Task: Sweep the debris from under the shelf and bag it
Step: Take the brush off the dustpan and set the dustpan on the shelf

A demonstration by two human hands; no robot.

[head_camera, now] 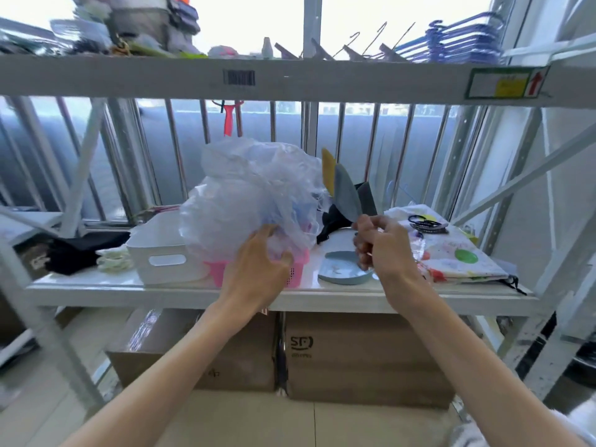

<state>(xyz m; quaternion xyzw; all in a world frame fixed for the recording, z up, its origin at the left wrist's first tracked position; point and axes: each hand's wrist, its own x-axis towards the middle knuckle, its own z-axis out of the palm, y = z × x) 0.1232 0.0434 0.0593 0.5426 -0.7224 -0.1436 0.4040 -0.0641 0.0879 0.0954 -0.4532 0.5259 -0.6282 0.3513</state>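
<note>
The left grip (261,258) is clenched on the lower folds of the bag (251,188), which sits heaped in a pink basket (216,269) on the shelf (129,293). The right grip (383,246) is curled just beside it; I can't tell whether it pinches anything. She seems to be fetching the bag, with sweeping not yet begun. Next, I'd guess, lift it free and find its mouth. No debris shows.

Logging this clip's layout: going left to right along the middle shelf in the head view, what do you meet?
Black cloth → white bin → pink basket under plastic bags → blue plate → printed fabric
</note>
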